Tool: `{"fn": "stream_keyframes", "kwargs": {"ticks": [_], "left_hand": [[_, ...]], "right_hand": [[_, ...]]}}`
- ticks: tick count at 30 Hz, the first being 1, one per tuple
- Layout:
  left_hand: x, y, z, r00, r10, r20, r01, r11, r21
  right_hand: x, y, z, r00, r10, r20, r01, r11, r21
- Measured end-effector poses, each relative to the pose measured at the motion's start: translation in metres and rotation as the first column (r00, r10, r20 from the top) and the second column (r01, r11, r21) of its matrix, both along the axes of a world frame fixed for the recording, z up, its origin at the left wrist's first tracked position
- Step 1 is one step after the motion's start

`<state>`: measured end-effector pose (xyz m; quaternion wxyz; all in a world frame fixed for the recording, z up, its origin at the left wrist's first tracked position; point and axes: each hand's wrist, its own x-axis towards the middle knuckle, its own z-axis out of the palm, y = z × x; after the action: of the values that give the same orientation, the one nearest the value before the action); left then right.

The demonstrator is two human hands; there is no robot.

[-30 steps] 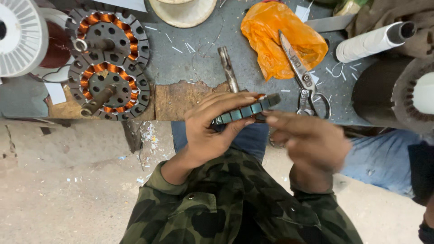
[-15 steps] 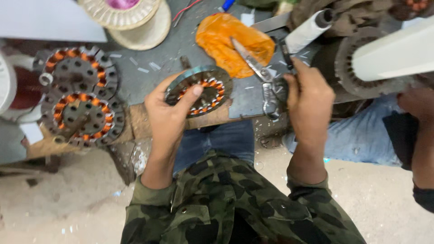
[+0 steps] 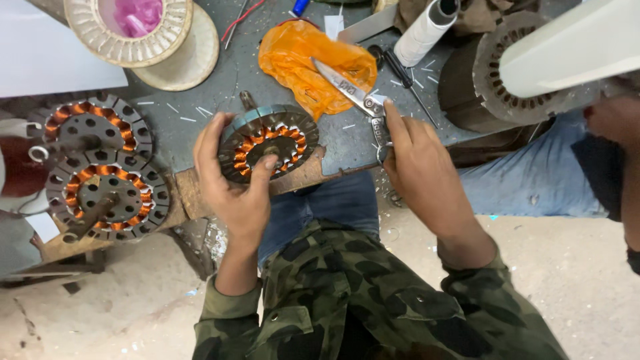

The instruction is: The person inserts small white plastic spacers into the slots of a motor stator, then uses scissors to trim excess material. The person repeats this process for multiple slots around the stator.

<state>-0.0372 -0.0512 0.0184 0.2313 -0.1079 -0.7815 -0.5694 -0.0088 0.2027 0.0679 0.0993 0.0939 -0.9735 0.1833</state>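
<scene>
Head view: a round motor core (image 3: 269,142) wound with copper wire sits tilted at the near edge of the bench (image 3: 200,100), gripped by the left hand (image 3: 233,190), fingers curled around its rim and thumb pressed on the copper coils. As far as can be seen, every slot of its inner ring carries copper, so the winding looks complete; whether loose wire ends remain to be trimmed is too small to tell. The right hand (image 3: 420,170) is closed on the handles of a pair of scissors (image 3: 357,100), whose blades lie shut across an orange plastic bag (image 3: 300,63), just beside the core and not touching it. Nothing shows a cut being made.

Two more wound cores (image 3: 100,173) lie at the left. A large spool (image 3: 137,33), a white thread cone (image 3: 423,33) and an empty dark core (image 3: 507,73) stand farther back. Another person's leg in jeans (image 3: 527,177) is at the right.
</scene>
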Motion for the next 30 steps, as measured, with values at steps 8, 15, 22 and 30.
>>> {"fn": "stream_keyframes", "kwargs": {"ticks": [8,15,22,30], "left_hand": [[0.016,0.031,0.003,0.773,-0.425,-0.470,0.044,0.776,-0.630],[-0.004,0.099,-0.001,0.877,-0.448,-0.173,0.064,0.465,-0.883],[0.009,0.068,-0.004,0.697,-0.613,-0.372,0.115,0.607,-0.786],[0.028,0.083,-0.009,0.820,-0.488,0.300,0.205,0.739,0.641]], "right_hand": [[0.028,0.028,0.026,0.988,-0.152,-0.030,0.143,0.972,-0.187],[0.058,0.055,-0.012,0.922,-0.379,-0.084,0.285,0.807,-0.517],[0.078,0.061,-0.063,0.862,-0.489,-0.135,0.209,0.585,-0.784],[0.115,0.032,-0.162,0.990,-0.129,-0.052,0.057,0.716,-0.696]]}}
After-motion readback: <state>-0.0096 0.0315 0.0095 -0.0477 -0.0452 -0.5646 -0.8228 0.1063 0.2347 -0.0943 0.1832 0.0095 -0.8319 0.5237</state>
